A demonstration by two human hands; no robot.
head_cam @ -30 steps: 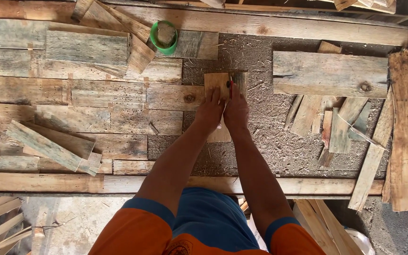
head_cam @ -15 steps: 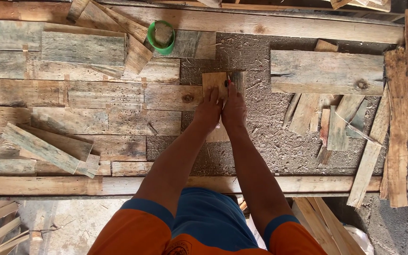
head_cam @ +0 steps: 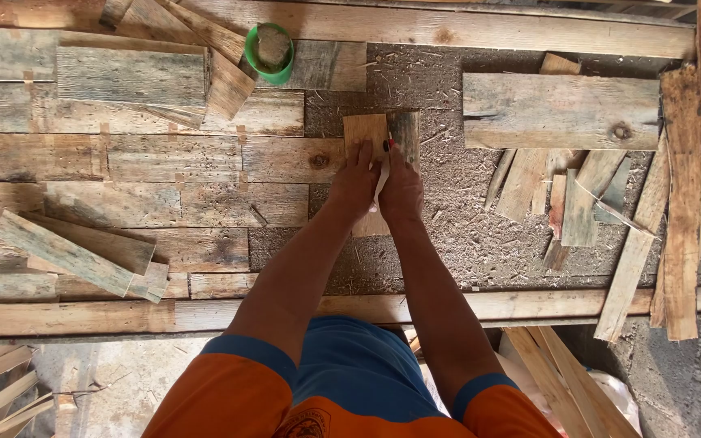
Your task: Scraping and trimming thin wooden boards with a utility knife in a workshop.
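Wide bench (head_cam: 204, 312) of weathered planks, chip-strewn board surface across its right half. At 10 o'clock from the hands, a loose grey board (head_cam: 131, 75); at 11 o'clock, a green cup (head_cam: 269, 50) near the far rail; at 2 o'clock, a knotty plank (head_cam: 561, 109); at 3 o'clock, a scatter of narrow offcuts (head_cam: 578, 203).

Centre of bench: a pale wood piece (head_cam: 364, 134), long axis from 12 to 6 o'clock, far end toward the top rail, near end hidden under the palms. Just beside its right edge, a darker grey strip (head_cam: 406, 130), parallel.

Left hand (head_cam: 354, 185) flat on the pale piece, fingers together and stretched toward 12 o'clock, pressing rather than clamped. Right hand (head_cam: 402, 191) beside it, touching or nearly so, fingers closed round a slim red-tipped marker (head_cam: 388, 146), tip toward 12 o'clock, on the piece's right edge; a white sliver between the hands, unclear what. Piece directly beneath and ahead of both sets of fingers; left hand squarer over it, right hand nearer the seam with the strip.
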